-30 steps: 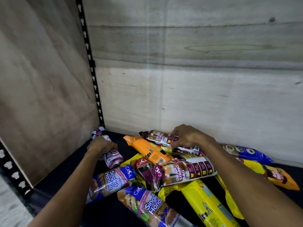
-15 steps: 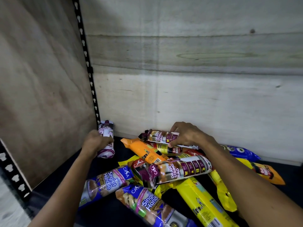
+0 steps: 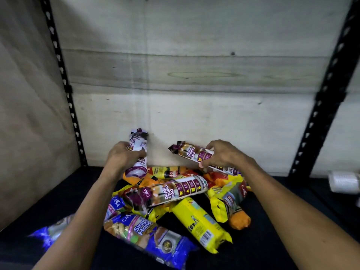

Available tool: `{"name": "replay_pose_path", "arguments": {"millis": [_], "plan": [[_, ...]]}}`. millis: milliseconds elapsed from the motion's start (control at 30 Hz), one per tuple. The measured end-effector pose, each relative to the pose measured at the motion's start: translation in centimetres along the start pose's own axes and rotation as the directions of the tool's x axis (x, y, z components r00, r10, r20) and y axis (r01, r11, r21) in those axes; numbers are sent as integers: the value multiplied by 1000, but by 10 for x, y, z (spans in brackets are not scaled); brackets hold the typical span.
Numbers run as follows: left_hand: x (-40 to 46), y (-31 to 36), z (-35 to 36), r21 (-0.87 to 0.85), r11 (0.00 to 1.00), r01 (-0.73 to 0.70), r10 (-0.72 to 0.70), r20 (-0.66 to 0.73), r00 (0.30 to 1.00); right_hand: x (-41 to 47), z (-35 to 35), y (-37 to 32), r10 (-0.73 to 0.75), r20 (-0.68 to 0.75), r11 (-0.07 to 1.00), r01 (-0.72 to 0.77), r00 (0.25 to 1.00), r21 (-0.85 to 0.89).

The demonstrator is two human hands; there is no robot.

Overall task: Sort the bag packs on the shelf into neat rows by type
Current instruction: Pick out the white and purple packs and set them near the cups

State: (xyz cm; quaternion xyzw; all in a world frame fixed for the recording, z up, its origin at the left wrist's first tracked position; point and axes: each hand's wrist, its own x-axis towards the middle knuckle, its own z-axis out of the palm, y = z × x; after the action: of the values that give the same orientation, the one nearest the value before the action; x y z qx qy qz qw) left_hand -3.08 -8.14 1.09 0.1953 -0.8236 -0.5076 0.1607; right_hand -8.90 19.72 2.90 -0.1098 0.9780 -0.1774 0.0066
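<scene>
My left hand (image 3: 121,156) grips a white-and-purple draw string bag pack (image 3: 137,145), held nearly upright against the back wall. In my right hand (image 3: 218,153) is a second draw string pack (image 3: 190,152), gripped and lifted, its left end tilted up above the pile. Below them on the dark shelf (image 3: 64,193) lies a jumbled heap: a third draw string pack (image 3: 169,191), yellow packs (image 3: 200,225), orange packs (image 3: 238,221) and blue single-handle packs (image 3: 148,232).
Black perforated uprights stand at the left (image 3: 64,86) and right (image 3: 323,98) of the plywood back wall. Another blue pack (image 3: 50,232) lies at the lower left. A white roll (image 3: 343,182) sits beyond the right upright.
Both hands have raised their draw string packs. The left one went from the left corner toward the middle of the back wall. The camera view has shifted right.
</scene>
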Motion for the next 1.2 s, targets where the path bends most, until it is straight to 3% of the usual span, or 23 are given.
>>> {"name": "replay_pose_path", "arguments": {"millis": [233, 600, 767, 1000, 1200], "plan": [[-46, 41, 74, -5, 993, -119, 118, 144, 982, -44, -26, 73, 207, -59, 976, -202, 977, 76], [-135, 73, 195, -39, 947, -319, 312, 349, 884, -96, -44, 165, 480, -97, 874, -466, 872, 137], [-171, 75, 241, -71, 948, -311, 313, 401, 861, -122, -36, 198, 574, -95, 814, -553, 814, 177], [-204, 53, 288, 19, 961, -275, 230, 493, 839, -144, -15, 230, 654, -64, 751, -637, 754, 176], [-221, 44, 305, 30, 956, -292, 238, 504, 830, -148, 4, 241, 668, -50, 737, -651, 743, 180]]}}
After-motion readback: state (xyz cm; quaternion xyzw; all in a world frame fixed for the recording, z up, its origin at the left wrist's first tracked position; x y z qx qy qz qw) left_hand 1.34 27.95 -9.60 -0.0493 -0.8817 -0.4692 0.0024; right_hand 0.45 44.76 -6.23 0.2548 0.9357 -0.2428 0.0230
